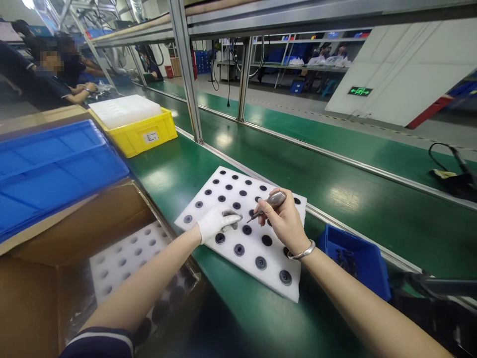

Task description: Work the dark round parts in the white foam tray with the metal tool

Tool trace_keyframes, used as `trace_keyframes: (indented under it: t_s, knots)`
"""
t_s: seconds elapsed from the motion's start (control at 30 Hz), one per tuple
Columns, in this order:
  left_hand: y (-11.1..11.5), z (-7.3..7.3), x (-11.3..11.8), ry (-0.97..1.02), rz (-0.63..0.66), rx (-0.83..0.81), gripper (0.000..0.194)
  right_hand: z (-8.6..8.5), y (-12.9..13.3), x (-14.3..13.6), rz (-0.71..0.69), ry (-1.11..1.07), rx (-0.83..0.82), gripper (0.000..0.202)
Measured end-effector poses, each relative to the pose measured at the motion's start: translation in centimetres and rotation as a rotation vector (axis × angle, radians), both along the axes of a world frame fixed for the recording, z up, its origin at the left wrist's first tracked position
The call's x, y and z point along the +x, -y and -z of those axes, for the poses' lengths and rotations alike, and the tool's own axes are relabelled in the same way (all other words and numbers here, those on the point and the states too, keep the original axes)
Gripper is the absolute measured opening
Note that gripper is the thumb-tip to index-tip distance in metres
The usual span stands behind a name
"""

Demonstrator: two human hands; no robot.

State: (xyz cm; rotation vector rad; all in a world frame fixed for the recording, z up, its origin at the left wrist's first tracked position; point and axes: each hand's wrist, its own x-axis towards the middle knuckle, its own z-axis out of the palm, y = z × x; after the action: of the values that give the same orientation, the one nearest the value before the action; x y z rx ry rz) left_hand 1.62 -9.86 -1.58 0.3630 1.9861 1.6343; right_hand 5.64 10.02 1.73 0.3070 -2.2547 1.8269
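My right hand (285, 219) is closed around a small screwdriver-like hand tool (275, 200) with a rounded, shiny handle. Its thin tip slants down to the left over a white foam tray (204, 198). Rows of round black parts (239, 249) sit in the tray's holes. My left hand (219, 223), in a white glove with greyed fingertips, reaches over the tray close to the tool tip. Its fingers are stretched out and slightly bent, and I see nothing held in them. A metal bangle circles my right wrist.
A blue bin (357, 258) with small dark parts stands right of the tray. At left, an open cardboard box (33, 303) holds another foam tray (122, 256). Beyond are a blue crate (59, 169), a yellow crate (143, 132) and a metal post (188, 74). People work at far left.
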Motion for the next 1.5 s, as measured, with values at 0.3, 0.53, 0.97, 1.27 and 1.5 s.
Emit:
trace_keyframes:
  t_s: [0.3, 0.53, 0.97, 1.27, 1.5]
  knots:
    - [-1.7, 0.1, 2.5, -0.796, 0.181, -0.723, 0.042, 0.4, 1.0, 2.2, -0.079, -0.007, -0.079, 0.027]
    - [-1.3, 0.1, 3.4, -0.918, 0.221, -0.780, 0.042, 0.5, 0.9, 3.1, -0.173, -0.088, 0.173, 0.027]
    - [1.1, 0.6, 3.1, -0.556, 0.345, -0.437, 0.027, 2.8, 1.6, 3.6, -0.313, -0.050, 0.418, 0.027]
    - [2.8, -0.5, 1.4, 0.364, -0.237, 0.300, 0.017, 3.0, 1.4, 3.8, -0.380, -0.065, 0.475, 0.026]
    - [3.1, 1.3, 1.5, 0.402, -0.231, 0.472, 0.022, 3.7, 2.4, 4.0, -0.337, -0.090, 0.528, 0.023]
